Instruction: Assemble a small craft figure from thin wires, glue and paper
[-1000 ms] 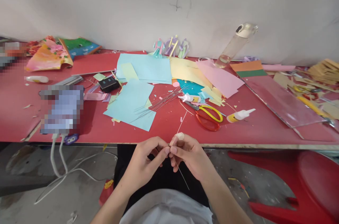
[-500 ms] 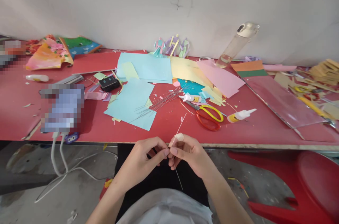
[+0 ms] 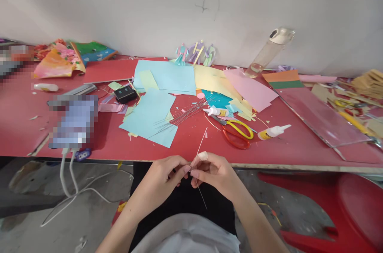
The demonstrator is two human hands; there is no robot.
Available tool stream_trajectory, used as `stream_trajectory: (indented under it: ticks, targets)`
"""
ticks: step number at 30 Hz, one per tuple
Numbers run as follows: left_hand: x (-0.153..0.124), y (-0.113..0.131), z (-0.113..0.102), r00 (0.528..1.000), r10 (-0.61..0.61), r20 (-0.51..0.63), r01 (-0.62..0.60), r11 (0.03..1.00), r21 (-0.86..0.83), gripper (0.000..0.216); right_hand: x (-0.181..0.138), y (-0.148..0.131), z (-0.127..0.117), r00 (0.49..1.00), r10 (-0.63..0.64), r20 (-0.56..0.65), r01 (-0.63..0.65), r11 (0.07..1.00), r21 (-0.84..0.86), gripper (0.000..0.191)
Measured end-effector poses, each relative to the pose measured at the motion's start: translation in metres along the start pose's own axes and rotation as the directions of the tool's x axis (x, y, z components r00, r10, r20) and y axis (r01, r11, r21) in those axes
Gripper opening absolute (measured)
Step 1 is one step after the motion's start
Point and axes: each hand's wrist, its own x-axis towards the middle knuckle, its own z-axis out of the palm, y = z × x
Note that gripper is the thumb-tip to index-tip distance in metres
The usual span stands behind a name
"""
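Just in front of the table's edge, my left hand (image 3: 170, 172) and my right hand (image 3: 216, 172) meet over my lap, thumbs and fingertips nearly touching. Both pinch a thin wire (image 3: 202, 140). Its upper part looks pale and slants up over the red table, while the thin lower end points down toward my lap. The fingers hide its middle, so I cannot see how it bends there. A pale wrap covers one fingertip of my right hand. Beyond the hands, several thin loose wires (image 3: 182, 115) lie across light blue paper (image 3: 149, 115).
Scissors (image 3: 236, 131) with red and yellow handles lie near two glue bottles (image 3: 273, 132). Coloured paper, a bottle (image 3: 267, 53) and small paper dresses (image 3: 196, 53) sit toward the wall. A blurred phone (image 3: 74, 121) with white cables is at left; a red stool (image 3: 356, 209) stands at right.
The wire's upper end has tilted slightly left and lower. My hands stay pinched together in almost the same place, and the view has shifted a little.
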Motion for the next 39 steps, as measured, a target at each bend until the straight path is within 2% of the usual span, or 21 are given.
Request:
stream_trajectory:
  ticks: [6,12,20,25,33,39]
  targets:
    - [-0.0040,0.0037,0.0019,0.993,0.102,-0.065,-0.090,0.983,0.161,0.021,-0.0029,-0.0004,0.0022,0.999,-0.008,-0.052,0.005,0.999,-0.052,0.019]
    - [-0.0071,0.0036,0.0057,0.981,0.177,-0.083,-0.145,0.943,0.299,0.021,-0.0047,-0.0020,0.0025,0.998,0.004,-0.064,-0.010,0.994,-0.104,0.024]
    - [-0.0070,0.0087,0.0063,0.955,0.293,-0.038,-0.226,0.808,0.544,0.023,-0.0047,-0.0061,0.0018,0.999,0.020,-0.045,-0.028,0.981,-0.193,0.027]
    - [-0.0073,0.0095,0.0050,0.967,0.254,-0.033,-0.207,0.851,0.483,0.022,-0.0057,-0.0082,0.0025,1.000,0.016,-0.022,-0.020,0.981,-0.190,0.026]
    - [-0.0080,0.0053,-0.0003,0.992,0.129,-0.003,-0.126,0.974,0.186,0.018,-0.0038,-0.0061,0.0020,0.999,0.042,0.014,-0.040,0.993,-0.108,0.028]
    - [-0.0052,0.0038,-0.0001,0.989,0.145,-0.004,-0.142,0.976,0.167,0.016,-0.0007,-0.0036,-0.0004,0.997,0.073,0.028,-0.072,0.996,-0.047,0.030]
